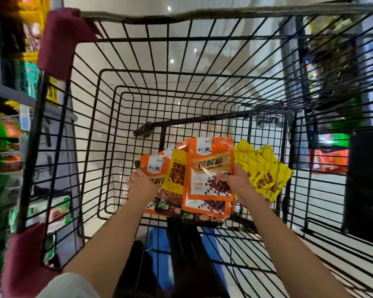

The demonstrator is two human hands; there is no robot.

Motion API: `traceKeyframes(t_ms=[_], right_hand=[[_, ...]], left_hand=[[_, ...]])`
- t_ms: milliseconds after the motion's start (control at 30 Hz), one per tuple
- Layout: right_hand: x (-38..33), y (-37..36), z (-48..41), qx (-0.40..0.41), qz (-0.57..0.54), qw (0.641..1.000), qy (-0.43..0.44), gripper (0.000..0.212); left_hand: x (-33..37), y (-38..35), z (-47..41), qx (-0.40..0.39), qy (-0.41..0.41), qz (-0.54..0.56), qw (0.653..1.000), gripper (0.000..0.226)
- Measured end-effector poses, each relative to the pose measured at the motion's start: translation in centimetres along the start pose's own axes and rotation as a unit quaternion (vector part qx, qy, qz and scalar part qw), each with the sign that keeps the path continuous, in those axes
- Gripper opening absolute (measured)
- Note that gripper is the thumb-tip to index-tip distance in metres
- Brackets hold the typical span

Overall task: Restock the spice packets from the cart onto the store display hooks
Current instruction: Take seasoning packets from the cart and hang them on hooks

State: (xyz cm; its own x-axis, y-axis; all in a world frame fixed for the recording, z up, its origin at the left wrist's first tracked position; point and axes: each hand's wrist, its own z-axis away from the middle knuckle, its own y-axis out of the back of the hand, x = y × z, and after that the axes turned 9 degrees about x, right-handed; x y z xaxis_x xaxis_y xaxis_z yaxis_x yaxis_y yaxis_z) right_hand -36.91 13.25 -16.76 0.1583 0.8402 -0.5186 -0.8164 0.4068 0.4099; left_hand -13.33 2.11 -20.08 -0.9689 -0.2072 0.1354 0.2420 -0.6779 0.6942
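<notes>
Inside the wire cart [224, 12], orange spice packets [211, 166] are grasped by the left hand [141, 183] and right hand [235, 179], yellow packets [265, 171] alongside.

Shelf goods [7, 130] are blurred; packets [211, 168] hide fingers of the right hand [235, 179].

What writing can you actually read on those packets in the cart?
"椒粉": front orange packet, gripped by the right hand; first character unclear.
"家": that packet's top logo.
The left orange packet, held by the left hand: same design, partly hidden.
The yellow packets: too blurred.
</notes>
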Motion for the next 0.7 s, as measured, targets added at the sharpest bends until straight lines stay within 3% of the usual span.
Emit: traceKeyframes(t_ms=[233, 400, 700], right_hand=[[1.7, -0.7, 0.2, 0.006, -0.033, 0.999, -0.024, 0.031], [2.5, -1.3, 0.3, 0.015, -0.036, 0.998, -0.046, 0.037], [1.5, -0.9, 1.7, -0.011, -0.054, 0.996, -0.069, 0.028]], left_hand=[[0.2, -0.3, -0.4, 0.050, 0.019, 0.037, 0.998, 0.080], [1.9, -1.2, 1.1, 0.084, 0.020, 0.053, 0.995, 0.063], [1.4, 1.5, 0.7, 0.067, 0.018, 0.092, 0.993, 0.051]])
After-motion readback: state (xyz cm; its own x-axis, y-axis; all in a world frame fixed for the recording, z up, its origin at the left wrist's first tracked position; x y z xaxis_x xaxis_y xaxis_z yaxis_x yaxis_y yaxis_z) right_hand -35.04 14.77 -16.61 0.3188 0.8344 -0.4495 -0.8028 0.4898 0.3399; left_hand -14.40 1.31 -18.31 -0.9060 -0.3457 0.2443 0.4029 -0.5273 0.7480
